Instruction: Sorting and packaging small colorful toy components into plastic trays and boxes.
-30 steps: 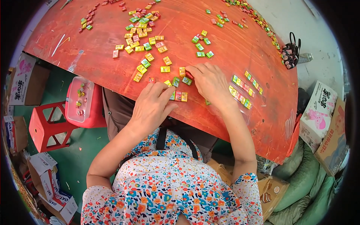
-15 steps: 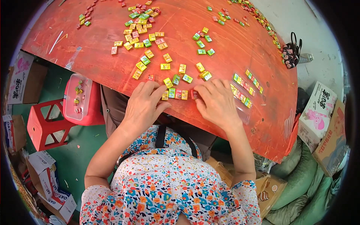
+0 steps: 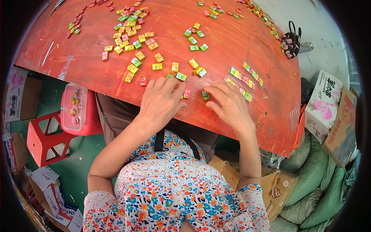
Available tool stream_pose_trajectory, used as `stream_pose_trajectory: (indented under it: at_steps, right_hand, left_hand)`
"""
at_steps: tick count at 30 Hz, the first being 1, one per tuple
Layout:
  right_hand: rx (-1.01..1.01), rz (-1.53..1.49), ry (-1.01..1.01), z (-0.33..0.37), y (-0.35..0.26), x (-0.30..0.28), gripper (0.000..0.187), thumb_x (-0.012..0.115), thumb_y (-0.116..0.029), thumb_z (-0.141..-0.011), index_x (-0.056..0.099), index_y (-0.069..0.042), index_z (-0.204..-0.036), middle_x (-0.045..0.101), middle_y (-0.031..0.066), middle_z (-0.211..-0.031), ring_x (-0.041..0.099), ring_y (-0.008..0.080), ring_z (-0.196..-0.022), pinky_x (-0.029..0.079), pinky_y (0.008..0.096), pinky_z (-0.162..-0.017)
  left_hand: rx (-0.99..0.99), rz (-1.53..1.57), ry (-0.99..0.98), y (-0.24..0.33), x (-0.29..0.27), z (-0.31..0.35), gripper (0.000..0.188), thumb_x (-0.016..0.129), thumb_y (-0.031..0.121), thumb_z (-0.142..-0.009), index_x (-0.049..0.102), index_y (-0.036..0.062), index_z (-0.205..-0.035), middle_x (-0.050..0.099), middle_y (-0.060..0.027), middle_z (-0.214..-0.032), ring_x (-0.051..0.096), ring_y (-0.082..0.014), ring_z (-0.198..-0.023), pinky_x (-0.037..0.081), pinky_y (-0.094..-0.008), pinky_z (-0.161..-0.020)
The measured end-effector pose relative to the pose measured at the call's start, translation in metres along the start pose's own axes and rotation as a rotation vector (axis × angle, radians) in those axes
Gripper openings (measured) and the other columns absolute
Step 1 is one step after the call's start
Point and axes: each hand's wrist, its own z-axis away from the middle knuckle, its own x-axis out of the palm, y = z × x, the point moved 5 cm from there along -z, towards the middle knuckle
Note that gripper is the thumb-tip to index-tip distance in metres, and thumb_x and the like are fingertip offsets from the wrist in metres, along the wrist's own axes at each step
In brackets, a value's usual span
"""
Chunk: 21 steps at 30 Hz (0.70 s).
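My left hand [image 3: 162, 98] is bent over a short row of small boxes at the table's near edge, fingers on the far side and thumb on the near side. Most of that row is hidden under it; a red box [image 3: 186, 93] shows at its right end. A little to the right, a green box [image 3: 205, 95] stands between the thumb and index finger of my right hand [image 3: 228, 104]. Just beyond that hand, clear plastic holders with rows of coloured boxes [image 3: 242, 78] lie on the table. Loose yellow boxes [image 3: 157, 67] are scattered past my left fingers.
The red table [image 3: 100, 73] carries a larger pile of small boxes [image 3: 129, 29] and a long heap [image 3: 266, 19] along its far right edge. A dark flowered bag [image 3: 291, 44] sits there too. At left, a clear tub [image 3: 72, 116] rests on a red stool [image 3: 46, 135]. Cartons [image 3: 320, 106] stand right.
The red box from my right hand now sits at the row's right end, and a green box is at my right fingertips. My left hand has moved over the row. The whole view has shifted slightly.
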Motion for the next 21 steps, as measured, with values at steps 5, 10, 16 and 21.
stream_pose_trajectory:
  at_steps: [5, 10, 16, 21]
  right_hand:
    - [-0.044, 0.076, 0.026, -0.002, -0.008, 0.019, 0.034, 0.074, -0.012, -0.076, 0.067, -0.006, -0.108, 0.064, 0.0085, -0.105, 0.061, 0.0308, -0.095, 0.048, 0.0434, -0.084]
    - [-0.031, -0.015, 0.014, -0.012, -0.015, 0.031, 0.036, 0.075, -0.015, -0.076, 0.066, -0.006, -0.11, 0.064, 0.0099, -0.107, 0.061, 0.0314, -0.096, 0.05, 0.0421, -0.082]
    - [0.035, -0.217, -0.021, -0.011, -0.007, 0.024, 0.044, 0.076, -0.021, -0.079, 0.063, -0.006, -0.119, 0.062, 0.0141, -0.113, 0.061, 0.0333, -0.104, 0.051, 0.0413, -0.087]
    - [0.012, -0.256, -0.093, -0.016, -0.014, 0.037, 0.045, 0.076, -0.022, -0.08, 0.062, -0.007, -0.121, 0.06, 0.0125, -0.116, 0.059, 0.0326, -0.107, 0.051, 0.0407, -0.088]
  left_hand:
    - [0.038, -0.059, -0.025, 0.001, 0.02, 0.003, 0.04, 0.077, 0.023, -0.073, 0.063, 0.0064, -0.106, 0.057, -0.0053, -0.101, 0.053, -0.0235, -0.095, 0.041, -0.0381, -0.08]
    - [-0.07, 0.014, 0.04, 0.004, 0.003, 0.008, 0.046, 0.078, 0.022, -0.075, 0.064, 0.0057, -0.116, 0.058, -0.0088, -0.109, 0.055, -0.0262, -0.101, 0.043, -0.0407, -0.086]
    - [-0.188, 0.101, -0.054, -0.028, -0.029, 0.037, 0.053, 0.079, 0.022, -0.073, 0.06, 0.0013, -0.119, 0.057, -0.0126, -0.11, 0.057, -0.0314, -0.101, 0.05, -0.0414, -0.083]
    - [-0.186, 0.175, -0.086, -0.035, -0.025, 0.026, 0.05, 0.078, 0.02, -0.075, 0.061, 0.0024, -0.119, 0.058, -0.0123, -0.107, 0.059, -0.0319, -0.097, 0.052, -0.0413, -0.079]
